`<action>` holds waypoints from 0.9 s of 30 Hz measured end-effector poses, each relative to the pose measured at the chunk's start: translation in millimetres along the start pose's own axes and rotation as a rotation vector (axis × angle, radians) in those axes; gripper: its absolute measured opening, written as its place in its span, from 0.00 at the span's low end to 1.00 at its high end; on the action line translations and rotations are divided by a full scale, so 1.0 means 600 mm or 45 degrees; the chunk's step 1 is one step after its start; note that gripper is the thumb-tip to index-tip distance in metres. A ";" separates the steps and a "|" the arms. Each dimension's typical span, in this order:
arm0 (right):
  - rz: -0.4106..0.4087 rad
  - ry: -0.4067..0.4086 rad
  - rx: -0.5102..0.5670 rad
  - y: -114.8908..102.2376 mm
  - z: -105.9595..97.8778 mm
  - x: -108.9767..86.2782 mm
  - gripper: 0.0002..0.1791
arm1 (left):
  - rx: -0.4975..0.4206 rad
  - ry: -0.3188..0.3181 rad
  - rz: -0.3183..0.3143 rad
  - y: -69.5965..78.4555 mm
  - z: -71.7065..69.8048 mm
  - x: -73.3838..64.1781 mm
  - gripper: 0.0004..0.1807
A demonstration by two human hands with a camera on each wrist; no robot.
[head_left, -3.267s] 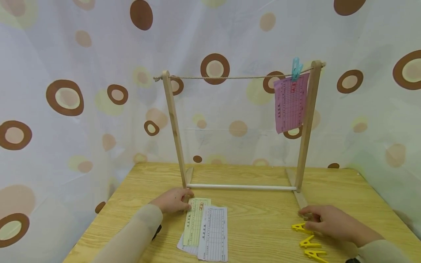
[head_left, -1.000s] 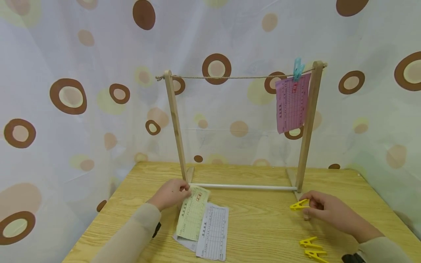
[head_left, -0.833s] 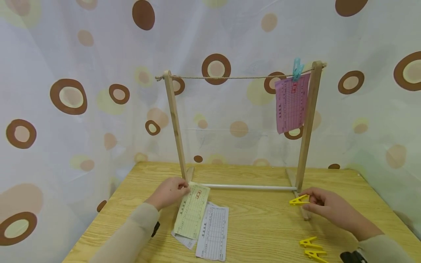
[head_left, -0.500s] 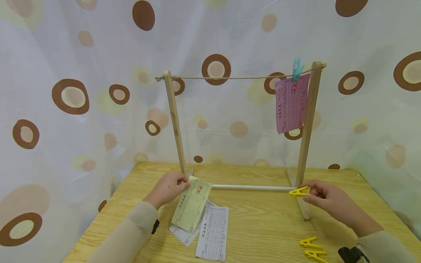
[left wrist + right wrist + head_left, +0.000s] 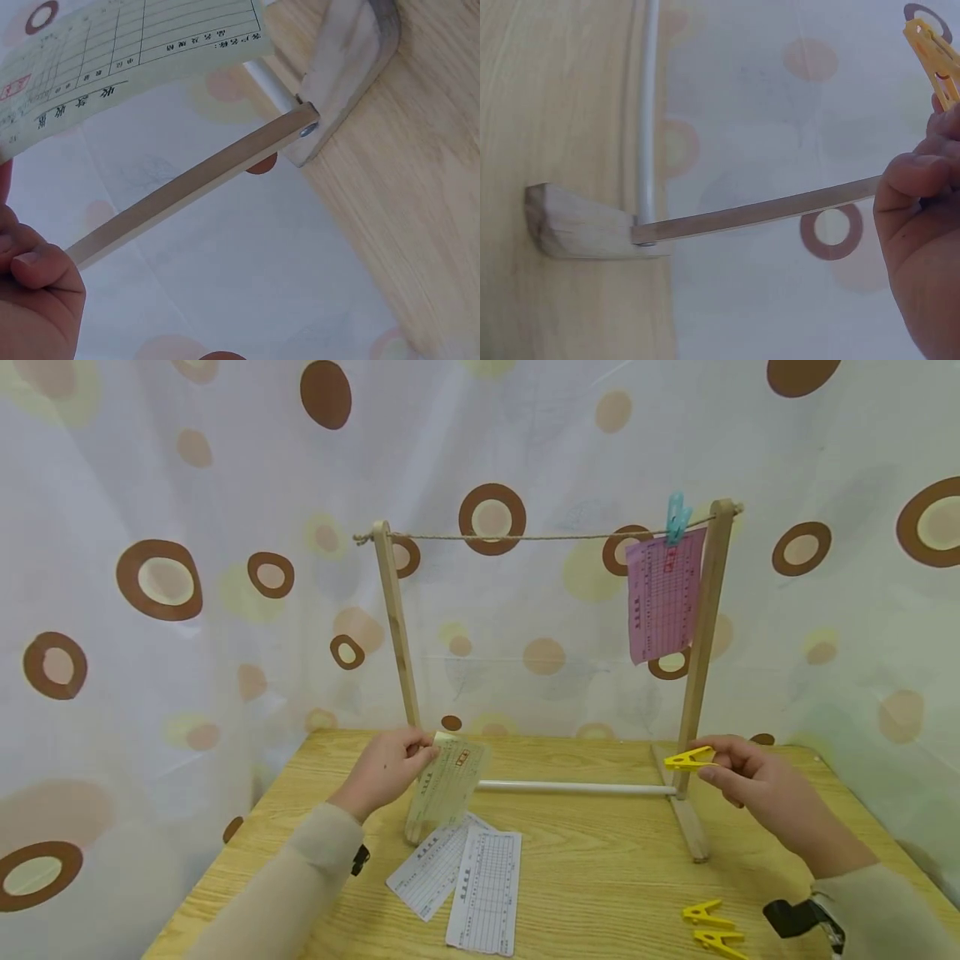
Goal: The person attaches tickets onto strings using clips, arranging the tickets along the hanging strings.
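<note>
Pinching a pale green slip (image 5: 448, 793) by its upper left corner, the person's left hand (image 5: 384, 774) holds it up off the table (image 5: 592, 877), in front of the foot of the left post (image 5: 397, 627). The right hand (image 5: 765, 789) has one yellow clip (image 5: 678, 763) between thumb and fingers, its nose pointing left, near the right post (image 5: 705, 635). So both hands are occupied, one item apiece.

I count four slips altogether: the green one in the air, two on the table and one hung up. The two on the table are white; the left white slip (image 5: 427, 875) lies slanted, its upper end running under the right white slip (image 5: 486, 893). The fourth, a pink slip (image 5: 663, 602), hangs from the single string (image 5: 525, 537) close by the right post, gripped by one blue clip (image 5: 677, 518).

Clips come to four as well: that blue one and three yellow. Besides the one in the right hand, an upper yellow clip (image 5: 701, 917) and a lower yellow clip (image 5: 708, 937) lie side by side on the table at the right. Two wooden posts carry the string, and one white rod (image 5: 577, 788) joins them low down.
</note>
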State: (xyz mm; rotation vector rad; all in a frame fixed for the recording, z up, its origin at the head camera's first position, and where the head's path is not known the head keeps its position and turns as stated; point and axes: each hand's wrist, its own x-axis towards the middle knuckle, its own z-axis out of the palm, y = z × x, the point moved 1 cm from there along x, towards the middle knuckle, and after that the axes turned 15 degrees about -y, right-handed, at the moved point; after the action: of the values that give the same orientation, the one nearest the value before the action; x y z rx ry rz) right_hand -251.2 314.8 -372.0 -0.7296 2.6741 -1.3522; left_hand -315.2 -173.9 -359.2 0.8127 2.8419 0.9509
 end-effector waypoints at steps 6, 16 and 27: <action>-0.043 0.065 -0.204 -0.032 -0.021 0.018 0.20 | 0.042 0.070 0.066 0.025 -0.015 0.010 0.06; -0.109 0.107 -0.440 -0.101 -0.054 0.049 0.16 | 0.039 0.132 0.117 0.063 -0.029 0.020 0.08; -0.113 0.139 -0.476 -0.173 -0.086 0.076 0.17 | -0.021 0.204 0.189 0.107 -0.049 0.039 0.08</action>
State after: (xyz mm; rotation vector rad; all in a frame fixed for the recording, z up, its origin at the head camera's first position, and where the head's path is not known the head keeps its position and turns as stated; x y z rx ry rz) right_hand -265.2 281.1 -252.6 -0.8340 3.0581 -0.9380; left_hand -311.2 -135.3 -295.7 1.0019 2.9365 1.1034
